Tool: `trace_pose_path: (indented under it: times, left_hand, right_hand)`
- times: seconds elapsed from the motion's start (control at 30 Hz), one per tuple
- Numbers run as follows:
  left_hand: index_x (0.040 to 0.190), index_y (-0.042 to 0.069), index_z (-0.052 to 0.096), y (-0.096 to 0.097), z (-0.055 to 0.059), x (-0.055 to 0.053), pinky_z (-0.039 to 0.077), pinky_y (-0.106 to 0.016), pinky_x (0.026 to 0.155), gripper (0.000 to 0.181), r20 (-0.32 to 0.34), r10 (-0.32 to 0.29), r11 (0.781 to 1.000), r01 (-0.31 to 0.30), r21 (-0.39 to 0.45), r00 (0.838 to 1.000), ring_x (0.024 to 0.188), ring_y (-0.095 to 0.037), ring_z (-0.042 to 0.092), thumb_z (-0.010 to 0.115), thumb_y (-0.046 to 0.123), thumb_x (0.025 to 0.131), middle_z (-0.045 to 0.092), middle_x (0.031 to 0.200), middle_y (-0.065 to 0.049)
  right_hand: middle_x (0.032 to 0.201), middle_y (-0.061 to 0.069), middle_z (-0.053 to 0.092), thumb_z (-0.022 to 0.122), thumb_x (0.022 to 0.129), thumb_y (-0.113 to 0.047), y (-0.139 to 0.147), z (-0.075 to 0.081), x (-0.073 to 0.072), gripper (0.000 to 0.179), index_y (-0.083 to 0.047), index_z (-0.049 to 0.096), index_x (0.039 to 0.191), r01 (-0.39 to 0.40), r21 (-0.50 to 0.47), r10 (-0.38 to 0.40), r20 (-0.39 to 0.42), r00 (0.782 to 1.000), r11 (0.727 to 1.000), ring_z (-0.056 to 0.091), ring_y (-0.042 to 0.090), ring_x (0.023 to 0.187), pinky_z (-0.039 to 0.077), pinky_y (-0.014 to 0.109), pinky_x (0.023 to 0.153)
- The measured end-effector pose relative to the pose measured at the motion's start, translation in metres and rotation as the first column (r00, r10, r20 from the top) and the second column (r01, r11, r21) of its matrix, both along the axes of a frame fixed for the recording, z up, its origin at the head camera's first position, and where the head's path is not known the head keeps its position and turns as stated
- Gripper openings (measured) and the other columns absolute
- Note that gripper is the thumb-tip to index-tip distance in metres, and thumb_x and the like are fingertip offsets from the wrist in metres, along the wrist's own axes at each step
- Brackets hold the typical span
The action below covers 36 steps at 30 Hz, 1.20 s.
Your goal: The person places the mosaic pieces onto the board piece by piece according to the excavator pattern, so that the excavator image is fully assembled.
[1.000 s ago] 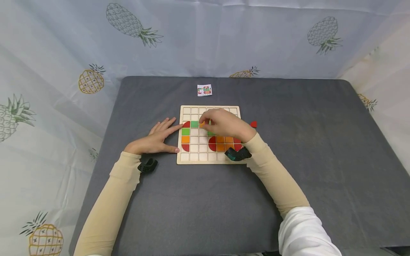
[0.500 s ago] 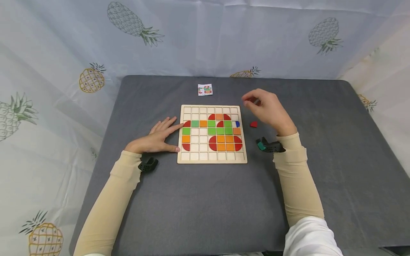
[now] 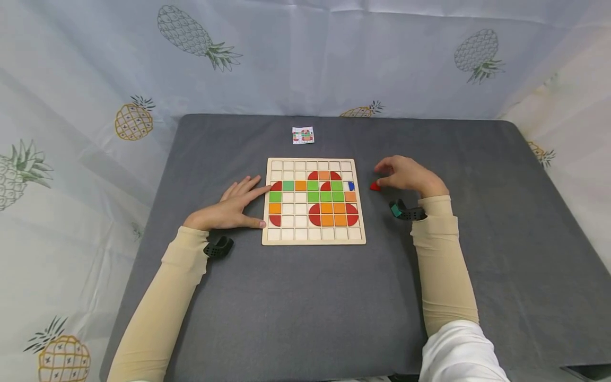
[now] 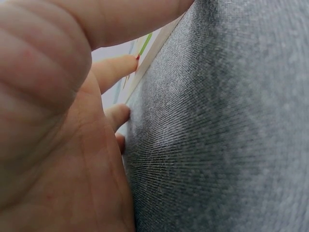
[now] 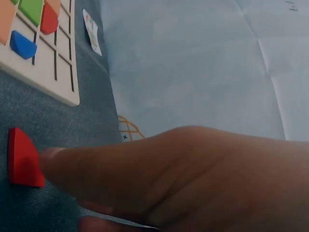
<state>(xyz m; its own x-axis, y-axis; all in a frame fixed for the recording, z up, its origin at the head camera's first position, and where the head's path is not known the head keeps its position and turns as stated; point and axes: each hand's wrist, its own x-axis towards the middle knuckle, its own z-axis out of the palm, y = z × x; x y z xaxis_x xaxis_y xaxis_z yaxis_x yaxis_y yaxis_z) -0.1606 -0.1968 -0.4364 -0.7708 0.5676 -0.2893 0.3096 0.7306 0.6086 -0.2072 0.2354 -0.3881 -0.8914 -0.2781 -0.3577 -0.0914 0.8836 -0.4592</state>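
A square wooden grid board (image 3: 305, 234) lies on the table, with red quarter-circle pieces, green and orange squares and a small blue piece (image 3: 351, 186) in its cells. My left hand (image 3: 231, 209) lies spread at the board's left side, index fingertip and thumb at its edge. Right of the board, a loose red quarter-circle piece (image 3: 374, 187) lies on the cloth. Over it is my right hand (image 3: 406, 174). In the right wrist view the thumb (image 5: 96, 169) touches this red piece (image 5: 24, 159). The index finger is apart from the thumb; the other fingers are mostly hidden.
A small printed card (image 3: 303, 136) with a coloured pattern lies behind the board. Dark grey cloth (image 3: 305, 297) covers the table. A pale curtain with pineapple prints (image 3: 305, 63) hangs along the back edge and the sides.
My right hand has let go of an orange square in the board's upper left part. It has moved right, off the board, and come down to the red piece. My left hand stays put.
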Motion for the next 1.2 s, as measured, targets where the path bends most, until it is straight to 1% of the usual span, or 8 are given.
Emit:
trace_pose_path:
  times: [0.13, 0.27, 0.47, 0.63, 0.77, 1.03, 1.13, 1.2]
  left_hand:
    - [0.163, 0.022, 0.024, 0.001, -0.001, -0.001, -0.007, -0.056, 0.127, 0.096, 0.009, 0.009, 1.000, -0.009, -0.009, 1.000, 0.159, -0.033, -0.010, 0.078, 0.042, 0.086, -0.001, 0.173, -0.011]
    - [0.163, 0.022, 0.024, 0.001, -0.001, 0.000, -0.007, -0.056, 0.127, 0.096, 0.005, 0.006, 1.000, -0.006, -0.007, 1.000, 0.159, -0.034, -0.009, 0.079, 0.040, 0.086, 0.000, 0.173, -0.012]
    - [0.163, 0.022, 0.024, 0.001, -0.001, -0.001, -0.007, -0.056, 0.127, 0.096, 0.007, 0.006, 1.000, -0.006, -0.010, 1.000, 0.159, -0.034, -0.009, 0.079, 0.041, 0.086, -0.001, 0.173, -0.011]
    - [0.163, 0.020, 0.025, 0.001, -0.001, 0.000, -0.007, -0.057, 0.126, 0.095, 0.001, 0.003, 1.000, -0.003, -0.007, 1.000, 0.159, -0.036, -0.009, 0.078, 0.042, 0.086, 0.000, 0.172, -0.014]
    - [0.163, 0.021, 0.024, 0.001, -0.001, 0.000, -0.007, -0.056, 0.127, 0.095, 0.004, 0.008, 1.000, -0.008, -0.011, 1.000, 0.159, -0.035, -0.009, 0.078, 0.041, 0.086, 0.000, 0.172, -0.013]
    - [0.163, 0.021, 0.024, 0.000, -0.001, -0.001, -0.007, -0.057, 0.126, 0.095, 0.002, 0.003, 1.000, -0.003, -0.009, 1.000, 0.159, -0.035, -0.010, 0.078, 0.040, 0.087, -0.001, 0.172, -0.013]
    - [0.163, 0.020, 0.024, 0.000, -0.001, -0.001, -0.007, -0.057, 0.126, 0.095, -0.003, 0.001, 1.000, -0.001, -0.010, 1.000, 0.159, -0.036, -0.009, 0.078, 0.039, 0.087, -0.001, 0.172, -0.013]
    - [0.163, 0.020, 0.024, 0.000, -0.002, -0.001, -0.008, -0.057, 0.126, 0.095, -0.002, 0.001, 1.000, -0.001, -0.009, 1.000, 0.159, -0.036, -0.009, 0.078, 0.040, 0.087, -0.001, 0.172, -0.014]
  right_hand:
    - [0.128, 0.023, 0.065, 0.070, 0.095, -0.017, 0.002, -0.006, -0.001, 0.035, 0.000, 0.065, 0.124, -0.028, 0.005, 0.028, 0.028, 0.999, 1.000, 0.061, 0.036, 0.113, 0.049, 0.054, 0.099]
    - [0.117, 0.020, 0.069, 0.069, 0.095, -0.015, 0.002, -0.011, -0.001, 0.025, -0.002, 0.068, 0.117, -0.028, -0.004, 0.028, 0.015, 0.999, 1.000, 0.063, 0.032, 0.102, 0.051, 0.050, 0.091]
    - [0.109, 0.018, 0.070, 0.063, 0.099, -0.015, -0.007, -0.022, -0.006, 0.021, -0.001, 0.068, 0.115, 0.038, -0.031, -0.039, -0.045, 0.998, 0.999, 0.059, 0.030, 0.093, 0.049, 0.045, 0.084]
    - [0.109, 0.019, 0.064, 0.063, 0.101, -0.018, -0.020, -0.035, -0.012, 0.024, 0.000, 0.067, 0.115, 0.088, -0.059, -0.095, -0.126, 0.987, 0.994, 0.056, 0.030, 0.093, 0.049, 0.044, 0.082]
    - [0.111, 0.020, 0.059, 0.061, 0.103, -0.021, -0.025, -0.043, -0.015, 0.027, 0.000, 0.066, 0.120, 0.103, -0.090, -0.117, -0.175, 0.978, 0.991, 0.054, 0.032, 0.096, 0.048, 0.045, 0.083]
    - [0.115, 0.022, 0.058, 0.064, 0.100, -0.013, -0.026, -0.040, -0.013, 0.031, 0.003, 0.064, 0.126, 0.069, -0.075, -0.082, -0.181, 0.980, 0.995, 0.055, 0.034, 0.099, 0.050, 0.047, 0.086]
    - [0.114, 0.022, 0.055, 0.066, 0.099, -0.013, -0.026, -0.042, -0.014, 0.029, 0.003, 0.064, 0.123, 0.098, -0.072, -0.112, -0.217, 0.970, 0.993, 0.052, 0.034, 0.098, 0.048, 0.048, 0.085]
    - [0.112, 0.022, 0.055, 0.066, 0.099, -0.014, -0.026, -0.045, -0.015, 0.027, 0.003, 0.063, 0.120, 0.135, -0.089, -0.154, -0.250, 0.956, 0.987, 0.051, 0.034, 0.096, 0.047, 0.048, 0.084]
